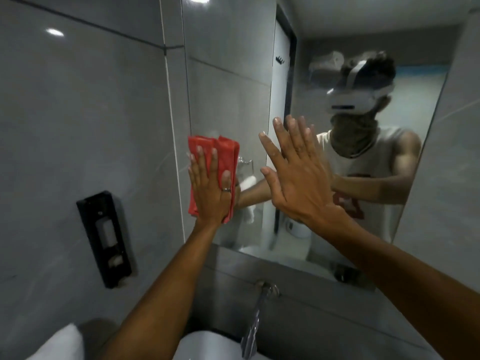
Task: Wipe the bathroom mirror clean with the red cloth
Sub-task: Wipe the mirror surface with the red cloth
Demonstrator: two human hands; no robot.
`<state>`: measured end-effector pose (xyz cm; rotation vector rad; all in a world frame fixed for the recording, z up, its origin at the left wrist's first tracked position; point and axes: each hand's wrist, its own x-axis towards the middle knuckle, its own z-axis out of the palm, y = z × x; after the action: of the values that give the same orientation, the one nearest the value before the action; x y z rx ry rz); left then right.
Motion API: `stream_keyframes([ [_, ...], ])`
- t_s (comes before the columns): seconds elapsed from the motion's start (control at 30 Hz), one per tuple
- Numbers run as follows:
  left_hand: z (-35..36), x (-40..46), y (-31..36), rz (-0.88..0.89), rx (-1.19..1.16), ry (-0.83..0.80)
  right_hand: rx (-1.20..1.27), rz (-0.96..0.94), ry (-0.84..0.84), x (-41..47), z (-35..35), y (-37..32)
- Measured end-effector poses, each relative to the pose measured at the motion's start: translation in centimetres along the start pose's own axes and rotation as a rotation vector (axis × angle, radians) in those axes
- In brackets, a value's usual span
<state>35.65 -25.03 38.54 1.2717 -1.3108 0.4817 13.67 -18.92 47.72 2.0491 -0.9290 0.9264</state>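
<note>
The bathroom mirror (233, 74) fills the wall ahead and reflects a person wearing a headset. A folded red cloth (226, 152) lies flat against the glass near the mirror's left edge. My left hand (210, 188), with a ring on one finger, presses the cloth to the mirror with flat, spread fingers. My right hand (293, 172) rests open on the glass to the right of the cloth, palm against the mirror, holding nothing.
A chrome tap (257, 315) juts from the wall below the mirror, over a white basin (205, 346). A black wall-mounted holder (105, 239) hangs on the grey tiles to the left. The mirror's bottom edge sits just under my right wrist.
</note>
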Motion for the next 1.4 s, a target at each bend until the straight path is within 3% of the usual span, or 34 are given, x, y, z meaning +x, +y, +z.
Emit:
stream_keyframes([
  [0.2,1.0,-7.3,-5.0,-0.09,0.055,-0.021,0.052,-0.053,-0.007,-6.7,1.7,-0.2],
  [0.4,2.9,-10.4,-1.6,-0.223,0.045,0.03,0.043,-0.044,0.034,-10.4,1.1,3.0],
  [0.57,6.2,-13.7,6.0,-0.218,0.014,0.08,-0.042,0.009,-0.02,-12.7,-1.3,7.2],
  [0.73,11.2,-18.8,16.6,-0.111,0.045,0.079,-0.091,0.091,-0.052,-15.8,-4.7,11.7],
  [0.83,13.1,-21.3,23.2,-0.048,-0.091,0.074,-0.184,0.133,-0.066,-17.1,-6.9,14.0],
  [0.93,13.5,-22.6,26.0,0.071,-0.097,0.044,-0.229,0.129,-0.065,-18.0,-8.6,15.3],
  [1.13,12.7,-20.7,22.8,0.279,-0.074,-0.045,-0.205,0.143,-0.018,-16.9,-9.6,15.8],
  [1.23,11.2,-16.9,20.6,0.292,-0.018,-0.013,-0.178,0.132,0.014,-14.9,-9.4,15.1],
  [1.33,8.9,-10.4,18.7,0.191,0.089,-0.022,-0.155,0.125,0.043,-12.8,-9.2,14.6],
  [1.4,7.4,-5.3,19.4,0.022,0.052,0.077,-0.151,0.128,0.056,-11.5,-9.2,14.7],
])
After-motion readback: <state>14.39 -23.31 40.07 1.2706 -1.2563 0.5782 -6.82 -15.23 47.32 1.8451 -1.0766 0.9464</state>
